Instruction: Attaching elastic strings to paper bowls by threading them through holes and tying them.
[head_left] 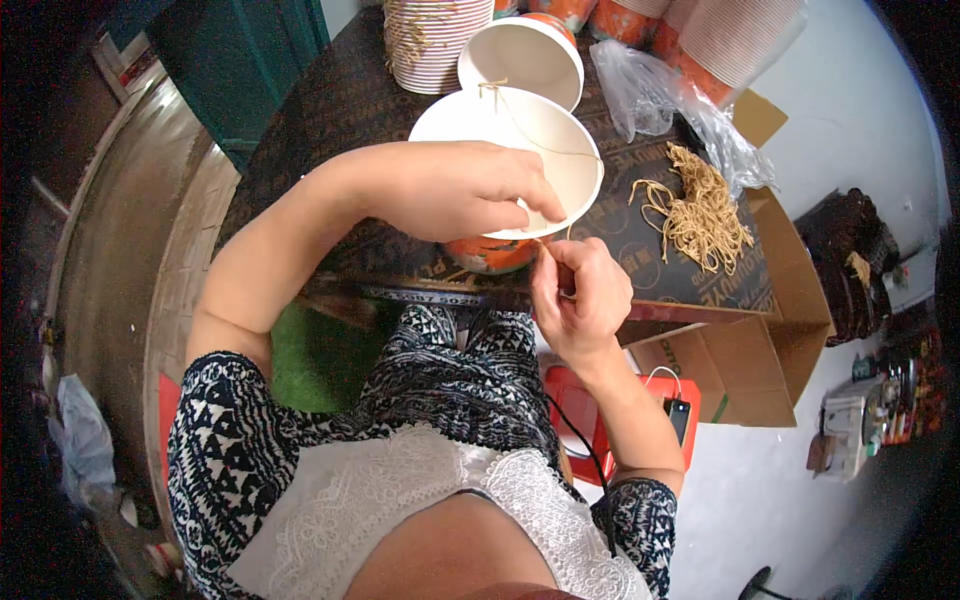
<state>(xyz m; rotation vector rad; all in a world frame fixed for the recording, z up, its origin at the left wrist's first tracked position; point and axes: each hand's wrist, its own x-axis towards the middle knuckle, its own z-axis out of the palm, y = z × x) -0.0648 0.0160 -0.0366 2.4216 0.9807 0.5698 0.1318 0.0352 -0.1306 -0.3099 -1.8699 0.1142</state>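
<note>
A paper bucket point(562, 130), white inside with an orange and green printed outside, tilts toward me at the table's front edge. A tan string point(525, 135) runs from its far rim across the inside to the right rim. My left hand point(460, 190) reaches across, its fingers curled over the near rim and into the mouth. Just below that rim, my right hand point(582, 295) is closed, thumb and forefinger pinching a thin string end. The bucket's underside is partly hidden by my left arm.
Behind stand another open bucket point(520, 60) and a tall stack of buckets point(438, 45) hung with strings. A clear plastic bag point(640, 90) and a pile of tan strings point(700, 215) lie on the dark table point(330, 225) at right. A cardboard box point(740, 370) and red stool point(560, 385) are below.
</note>
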